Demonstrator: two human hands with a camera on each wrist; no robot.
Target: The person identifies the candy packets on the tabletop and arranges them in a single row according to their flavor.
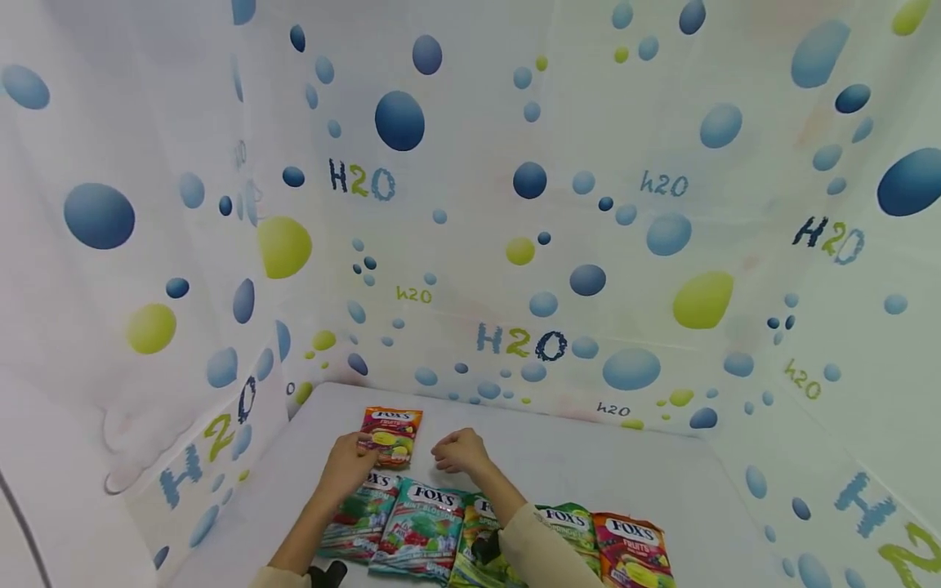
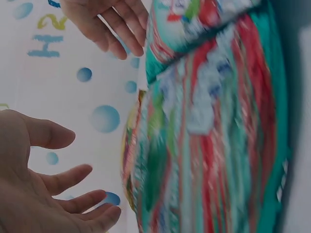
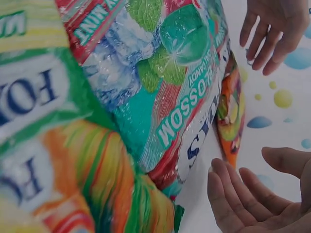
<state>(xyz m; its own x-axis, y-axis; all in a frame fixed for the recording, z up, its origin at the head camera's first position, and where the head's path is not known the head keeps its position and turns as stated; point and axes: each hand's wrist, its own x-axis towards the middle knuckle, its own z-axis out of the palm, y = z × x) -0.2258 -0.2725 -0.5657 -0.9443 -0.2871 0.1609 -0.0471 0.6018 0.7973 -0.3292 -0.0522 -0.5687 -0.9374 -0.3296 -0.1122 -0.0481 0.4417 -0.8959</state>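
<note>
A small orange-red FOX'S fruits candy bag (image 1: 393, 426) lies behind a row of other FOX'S bags. My left hand (image 1: 348, 464) is at its left edge, overlapping it in the head view; in the left wrist view that hand (image 2: 58, 187) has spread, relaxed fingers and holds nothing. To the right of the same bag hovers my right hand (image 1: 461, 452), and in the right wrist view its fingers (image 3: 226, 189) are loosely bent around nothing. Nearest my forearms are two teal bags, one a mint blossom bag (image 1: 422, 527). My right forearm partly hides a yellow-green bag (image 1: 470, 563).
Further right in the row are a green bag (image 1: 569, 523) and a red fruits bag (image 1: 634, 549). The white table (image 1: 581, 457) is bounded by a bubble-printed curtain (image 1: 470, 245) at the back and sides.
</note>
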